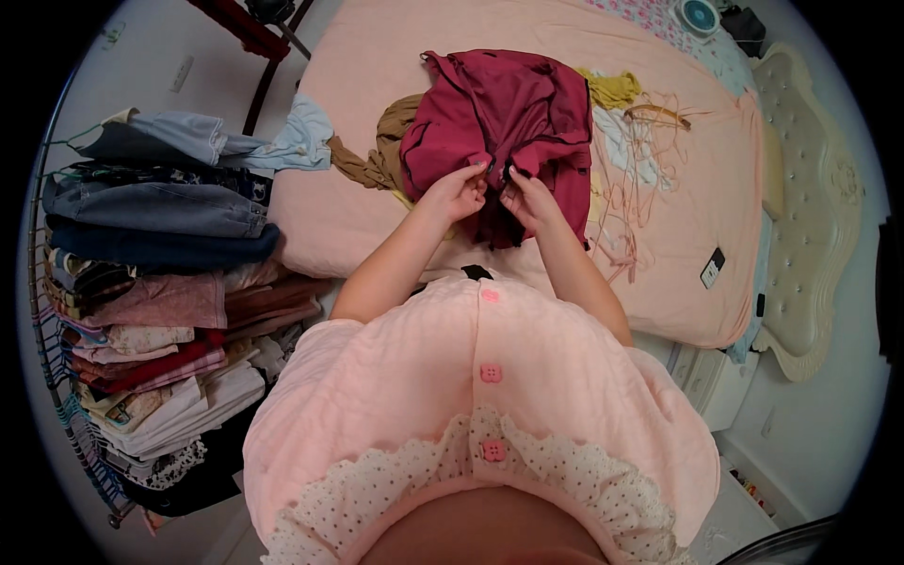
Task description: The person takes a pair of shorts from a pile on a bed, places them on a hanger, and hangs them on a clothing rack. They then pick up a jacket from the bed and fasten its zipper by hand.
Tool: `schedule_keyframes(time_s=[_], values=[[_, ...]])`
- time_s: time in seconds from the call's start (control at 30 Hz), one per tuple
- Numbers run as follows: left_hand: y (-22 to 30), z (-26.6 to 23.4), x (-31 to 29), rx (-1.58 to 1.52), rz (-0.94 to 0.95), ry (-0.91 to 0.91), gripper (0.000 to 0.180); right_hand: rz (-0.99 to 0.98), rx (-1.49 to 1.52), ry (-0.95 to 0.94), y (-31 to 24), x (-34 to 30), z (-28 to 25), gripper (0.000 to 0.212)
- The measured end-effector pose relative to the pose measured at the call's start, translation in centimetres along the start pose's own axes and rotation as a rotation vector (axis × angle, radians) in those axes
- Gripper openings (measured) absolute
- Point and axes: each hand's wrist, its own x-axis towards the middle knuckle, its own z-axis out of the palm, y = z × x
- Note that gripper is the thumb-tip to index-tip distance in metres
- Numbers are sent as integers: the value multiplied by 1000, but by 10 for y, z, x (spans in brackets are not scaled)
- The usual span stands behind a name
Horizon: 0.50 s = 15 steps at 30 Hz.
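1. Burgundy, dark-piped cloth garment (508, 104), spread close to the near edge of the pale pink-sheeted bed (367, 56), presumably for easy reach.
2. Now the pinch! Left hand (458, 193) with fingertips together, clamped on one dark-trimmed border; right hand (530, 201) just beside, clamped on the facing one, likely to keep both level. Impossible to tell what small dark bits lie at the fingertips.
3. Crumpled brown cloth (388, 141) against the garment's left side; pale blue cloth (306, 137) across the bed's left edge.
4. Toward the headboard edge, thin pink hangers (633, 209) in a tangle, perhaps set down loosely.
5. Containers: white drawer unit (697, 377) by the near right corner, contents hidden.
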Motion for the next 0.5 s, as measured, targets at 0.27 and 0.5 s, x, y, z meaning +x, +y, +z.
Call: schedule_keyframes(time_s=[0.27, 0.5], values=[[-24, 18, 17, 103, 335, 98, 10, -126, 31, 16, 18, -13, 19, 12], [-31, 20, 18, 81, 370, 75, 11, -141, 60, 60, 20, -11, 15, 13]])
